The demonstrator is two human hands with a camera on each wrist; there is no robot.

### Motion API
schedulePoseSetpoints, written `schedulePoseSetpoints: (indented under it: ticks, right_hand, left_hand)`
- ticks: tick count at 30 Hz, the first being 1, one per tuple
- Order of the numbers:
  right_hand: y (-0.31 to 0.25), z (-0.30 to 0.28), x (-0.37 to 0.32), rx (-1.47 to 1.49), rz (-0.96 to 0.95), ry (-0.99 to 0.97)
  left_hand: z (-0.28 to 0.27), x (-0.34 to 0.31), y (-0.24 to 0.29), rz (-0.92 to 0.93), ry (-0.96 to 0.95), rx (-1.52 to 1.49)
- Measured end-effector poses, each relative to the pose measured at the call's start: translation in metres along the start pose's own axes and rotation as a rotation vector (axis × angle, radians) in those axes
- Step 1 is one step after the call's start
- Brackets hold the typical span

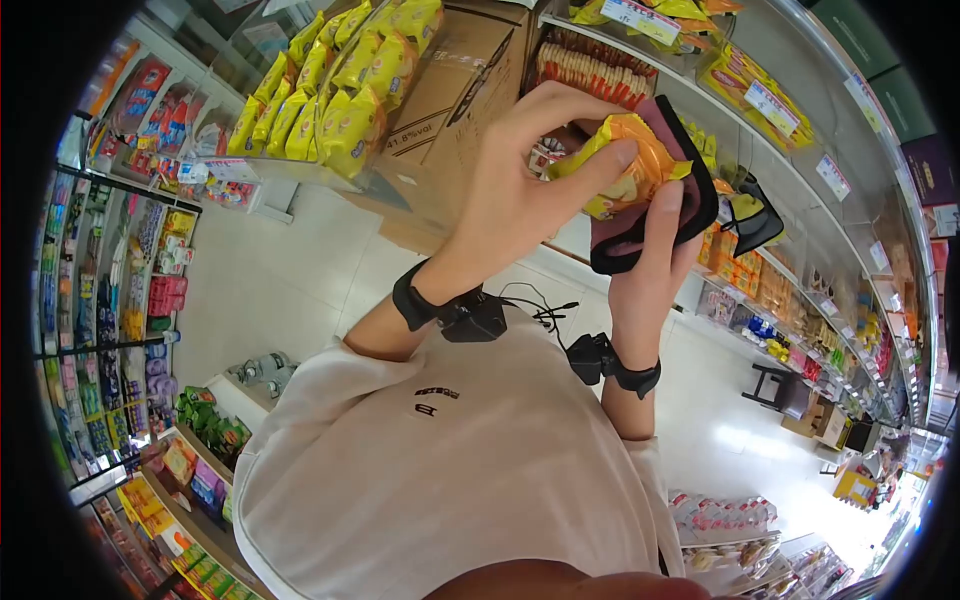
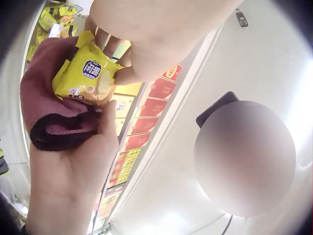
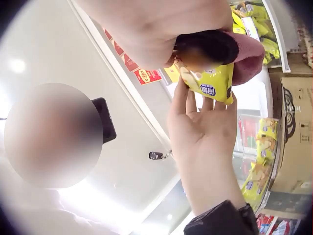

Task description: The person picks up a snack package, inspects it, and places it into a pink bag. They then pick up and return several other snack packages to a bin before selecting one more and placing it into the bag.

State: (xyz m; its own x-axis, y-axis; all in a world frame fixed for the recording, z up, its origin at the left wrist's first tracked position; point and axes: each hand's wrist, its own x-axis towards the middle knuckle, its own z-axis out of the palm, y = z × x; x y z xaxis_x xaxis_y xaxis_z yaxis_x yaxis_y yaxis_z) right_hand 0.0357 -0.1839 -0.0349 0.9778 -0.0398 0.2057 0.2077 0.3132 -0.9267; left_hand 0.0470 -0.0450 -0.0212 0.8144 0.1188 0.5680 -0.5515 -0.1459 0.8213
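Note:
A yellow and orange snack packet (image 1: 640, 165) is pinched by the left hand (image 1: 530, 175), its thumb lying across the front. The right hand (image 1: 655, 260) grips a maroon cloth with a black edge (image 1: 690, 215) and its thumb touches the packet's lower edge. In the left wrist view the packet (image 2: 90, 73) lies against the maroon cloth (image 2: 41, 83), whose black rim is folded over beside the right thumb. From the right wrist view, the left fingers hold the packet (image 3: 210, 83) from one side, with the cloth (image 3: 249, 56) behind it.
A clear bin of yellow packets (image 1: 350, 130) stands beside a cardboard box (image 1: 440, 130). Shelves of snacks with price tags (image 1: 770, 108) run along the right. A black and yellow item (image 1: 750, 215) hangs near the shelf edge. Stocked racks (image 1: 110, 300) line the left.

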Motion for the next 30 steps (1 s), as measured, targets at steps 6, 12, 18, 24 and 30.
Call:
schedulePoseSetpoints:
  ticks: [6,12,18,24,30]
  right_hand:
    - [-0.001,-0.007,0.008,-0.029,-0.048,-0.017]
    - [0.002,-0.006,0.01,-0.143,-0.195,0.076]
    - [0.007,-0.017,0.01,0.289,0.05,0.126]
    - [0.019,-0.026,0.018,0.182,0.027,0.134]
    - [0.006,-0.019,0.02,0.134,-0.005,0.173]
  left_hand:
    - [0.007,0.003,-0.002,0.025,-0.034,-0.013]
    - [0.022,-0.004,-0.011,0.046,0.019,-0.031]
    - [0.024,-0.005,-0.009,0.025,0.005,-0.073]
    - [0.017,0.001,-0.01,-0.145,0.089,-0.256]
    - [0.013,-0.002,-0.006,-0.204,0.021,-0.203]
